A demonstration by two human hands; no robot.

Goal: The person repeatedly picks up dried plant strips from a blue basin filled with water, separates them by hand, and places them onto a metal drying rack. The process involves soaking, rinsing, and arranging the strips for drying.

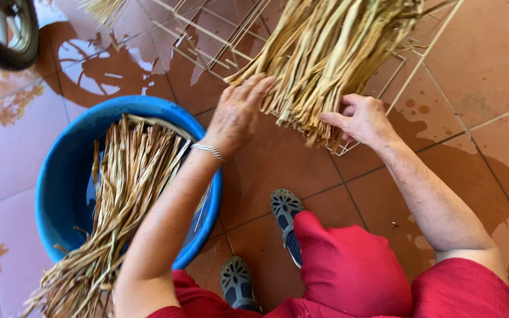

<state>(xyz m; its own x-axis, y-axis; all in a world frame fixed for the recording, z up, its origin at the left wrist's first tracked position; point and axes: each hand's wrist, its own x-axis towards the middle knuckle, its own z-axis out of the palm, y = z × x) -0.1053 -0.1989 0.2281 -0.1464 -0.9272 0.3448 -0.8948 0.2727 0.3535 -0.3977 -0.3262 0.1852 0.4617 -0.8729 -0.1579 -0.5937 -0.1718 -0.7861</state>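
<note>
We see the left hand lying flat, fingers spread, on the near edge of a bundle of dried straw strips. The right hand rests at the bundle's cut ends, thumb and fingers loosely curled against them; we cannot tell whether it grips any. The bundle lies just beyond both hands on a white wire rack, its long axis slanting from the hands up and to the right, cut ends pointing back at the hands. Below the left wrist, a blue tub holds more strips. Wet tiled floor lies around.
</note>
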